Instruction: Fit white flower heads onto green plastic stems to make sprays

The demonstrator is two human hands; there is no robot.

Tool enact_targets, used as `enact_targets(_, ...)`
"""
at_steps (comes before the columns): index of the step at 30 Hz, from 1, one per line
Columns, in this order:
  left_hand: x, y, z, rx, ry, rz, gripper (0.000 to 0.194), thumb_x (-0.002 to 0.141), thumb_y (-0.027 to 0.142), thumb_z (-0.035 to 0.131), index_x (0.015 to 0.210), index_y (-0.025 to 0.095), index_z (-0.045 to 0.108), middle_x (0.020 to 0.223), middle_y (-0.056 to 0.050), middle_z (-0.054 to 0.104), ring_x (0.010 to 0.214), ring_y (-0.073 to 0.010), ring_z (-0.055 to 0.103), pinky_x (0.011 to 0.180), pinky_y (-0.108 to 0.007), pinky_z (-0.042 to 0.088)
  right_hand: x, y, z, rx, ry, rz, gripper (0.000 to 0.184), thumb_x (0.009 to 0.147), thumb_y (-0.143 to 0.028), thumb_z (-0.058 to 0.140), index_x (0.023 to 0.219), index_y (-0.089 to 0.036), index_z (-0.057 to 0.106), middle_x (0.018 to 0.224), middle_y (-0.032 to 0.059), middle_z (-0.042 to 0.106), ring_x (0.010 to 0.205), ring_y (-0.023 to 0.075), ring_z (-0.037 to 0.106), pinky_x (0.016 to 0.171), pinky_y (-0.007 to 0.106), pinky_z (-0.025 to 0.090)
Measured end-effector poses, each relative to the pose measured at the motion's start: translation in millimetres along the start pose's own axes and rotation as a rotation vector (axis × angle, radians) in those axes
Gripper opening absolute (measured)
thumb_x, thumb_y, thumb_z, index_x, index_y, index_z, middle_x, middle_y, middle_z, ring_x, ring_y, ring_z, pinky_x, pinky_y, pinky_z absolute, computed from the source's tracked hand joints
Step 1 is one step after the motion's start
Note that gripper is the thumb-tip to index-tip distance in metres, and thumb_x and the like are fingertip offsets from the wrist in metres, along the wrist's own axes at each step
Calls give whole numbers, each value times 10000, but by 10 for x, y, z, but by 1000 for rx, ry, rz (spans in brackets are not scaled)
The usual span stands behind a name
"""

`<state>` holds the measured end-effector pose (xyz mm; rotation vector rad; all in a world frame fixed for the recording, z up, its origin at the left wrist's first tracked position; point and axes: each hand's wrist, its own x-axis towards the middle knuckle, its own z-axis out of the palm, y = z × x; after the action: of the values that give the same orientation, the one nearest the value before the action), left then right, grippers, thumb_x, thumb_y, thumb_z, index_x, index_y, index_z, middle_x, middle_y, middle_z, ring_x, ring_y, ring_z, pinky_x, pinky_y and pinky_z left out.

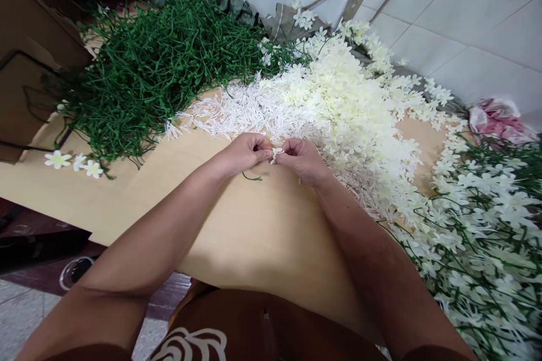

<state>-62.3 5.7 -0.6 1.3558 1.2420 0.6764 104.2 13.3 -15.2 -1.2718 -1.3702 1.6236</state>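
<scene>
My left hand [252, 152] and my right hand [300, 159] meet over the board, fingertips pinched close together. Between them is a small white artificial flower [276, 152], gripped by the right fingers. A thin green plastic stem [253, 178] hangs below my left hand, its other end hidden in those closed fingers. Just beyond the hands lies a heap of white stamen-like pieces [241, 110]. A large pile of loose cream-white petals [351, 90] spreads behind and right of my right hand.
Green plastic stems [178, 56] are heaped at the back left, near a cardboard box [34, 62]. Stemmed white flowers [486, 237] pile up along the right. Three flowers [58, 159] lie at the left. A tiled wall [466, 17] stands behind the brown board [254, 231].
</scene>
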Motion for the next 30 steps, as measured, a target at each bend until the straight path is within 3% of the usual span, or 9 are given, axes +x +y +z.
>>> enact_targets(5, -34, -37, 4, 88, -110, 97, 201, 827, 274, 542, 688, 140, 596, 580, 40, 493, 525, -62, 384, 542, -214, 329, -32, -67, -60, 53, -33, -66, 220, 551, -263, 747, 578, -188, 541, 561, -36, 624, 570, 89, 581, 608, 235, 451)
enact_targets(9, -42, -56, -4, 82, -175, 178, 271, 838, 384, 516, 708, 153, 571, 639, 25, 525, 583, -78, 425, 600, -216, 384, -24, -48, -95, 69, -88, -97, 245, 584, -285, 769, 594, -184, 545, 574, -42, 621, 576, 79, 573, 649, 239, 468)
enact_targets(17, -49, -55, 29, 134, -172, 101, 247, 825, 302, 479, 615, 172, 472, 537, 50, 375, 494, -69, 298, 507, -217, 274, -23, -53, -70, 70, -91, -32, 205, 523, -246, 737, 529, -188, 540, 503, -44, 607, 529, 84, 558, 589, 229, 439)
enact_targets(25, 4, -84, 53, 216, -114, 95, 237, 841, 290, 453, 639, 168, 476, 566, 37, 406, 531, -79, 344, 545, -221, 291, -16, -27, -41, -31, 11, -25, 173, 535, -236, 716, 553, -178, 554, 525, -44, 601, 532, 77, 539, 551, 212, 387)
enact_targets(27, -19, -38, 19, 231, -163, 118, 269, 844, 343, 460, 648, 164, 505, 581, 29, 436, 544, -81, 361, 542, -215, 295, -34, -56, -86, -53, -29, -42, 160, 551, -233, 716, 573, -172, 570, 540, -44, 610, 537, 70, 543, 547, 202, 386)
enact_targets(30, -79, 24, -85, 284, -286, 130, 357, 837, 453, 473, 664, 155, 566, 590, 21, 473, 555, -84, 388, 551, -212, 321, -102, -144, -257, -139, -220, -34, 164, 576, -240, 747, 657, -163, 628, 600, -27, 654, 568, 84, 578, 549, 205, 420)
